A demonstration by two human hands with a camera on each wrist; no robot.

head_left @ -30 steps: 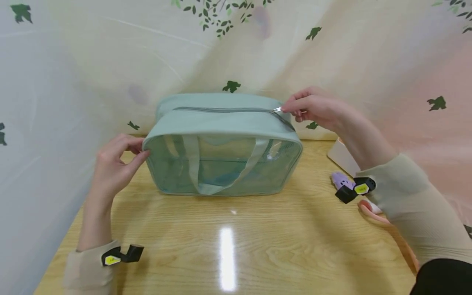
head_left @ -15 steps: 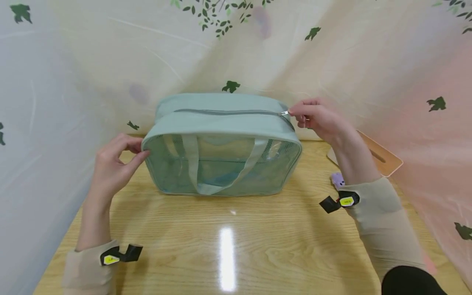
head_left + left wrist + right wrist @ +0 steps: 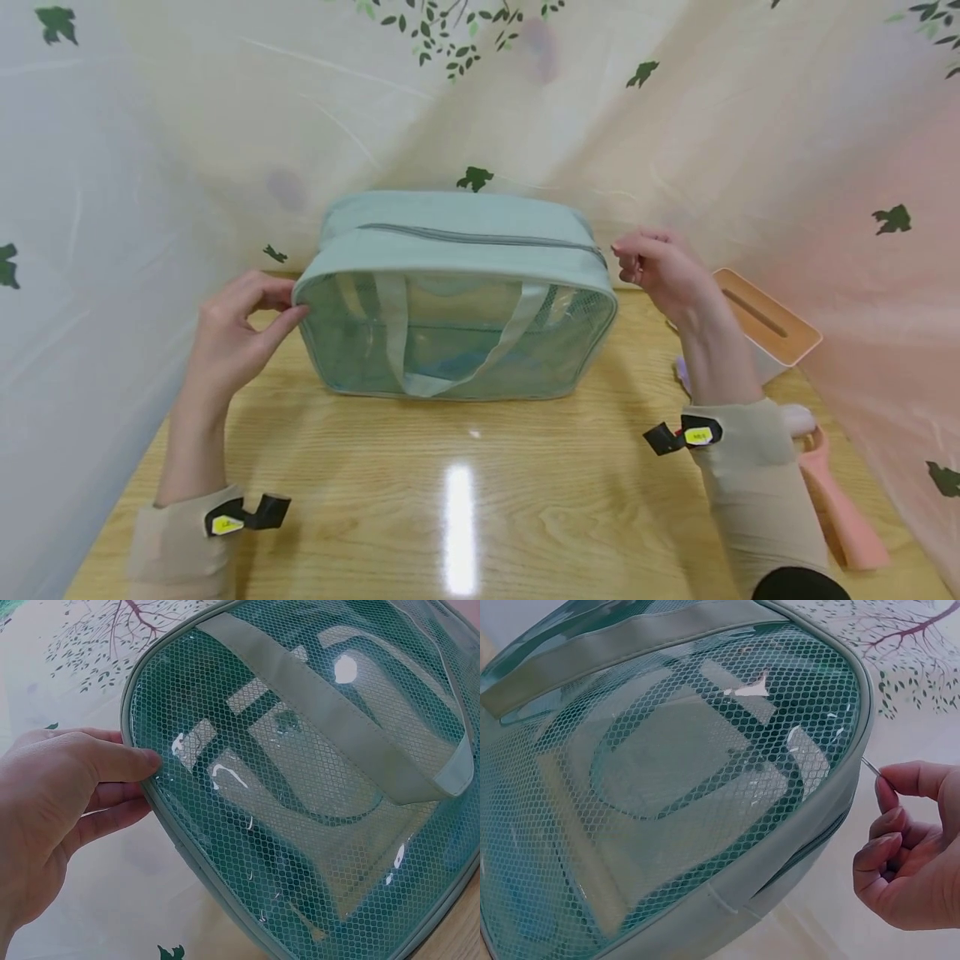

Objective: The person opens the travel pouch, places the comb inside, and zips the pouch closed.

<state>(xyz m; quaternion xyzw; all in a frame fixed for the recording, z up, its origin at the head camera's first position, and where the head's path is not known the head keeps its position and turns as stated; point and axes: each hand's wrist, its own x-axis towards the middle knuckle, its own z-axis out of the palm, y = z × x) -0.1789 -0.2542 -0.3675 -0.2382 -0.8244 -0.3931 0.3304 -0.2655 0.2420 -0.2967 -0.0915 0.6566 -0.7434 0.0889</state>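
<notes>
A mint-green zip bag [image 3: 450,254] with a clear mesh-lined front and a drooping strap handle stands upright on the table. At its left upper edge, my left hand [image 3: 240,333] pinches the piped rim [image 3: 137,761] between thumb and fingers. By the bag's right top corner, my right hand [image 3: 667,279] pinches the slim metal zipper pull [image 3: 871,766] between thumb and index finger, its other fingers curled. The grey zipper [image 3: 480,237] runs along the top, and a dark slit [image 3: 806,855] shows on the right side below the pull. Only pale and bluish shapes show through the mesh.
A white box with a wood-coloured slotted lid [image 3: 772,321] stands behind my right wrist. Beside it a purple item [image 3: 682,373] is mostly hidden. A pink handle-like object [image 3: 847,521] lies under the right sleeve. Patterned cloth [image 3: 225,150] hangs behind the wooden table [image 3: 375,483].
My right hand has drawn the zipper pull rightward and down towards the bag's right corner, and the gap ahead of it has shortened. My left hand stays at the rim.
</notes>
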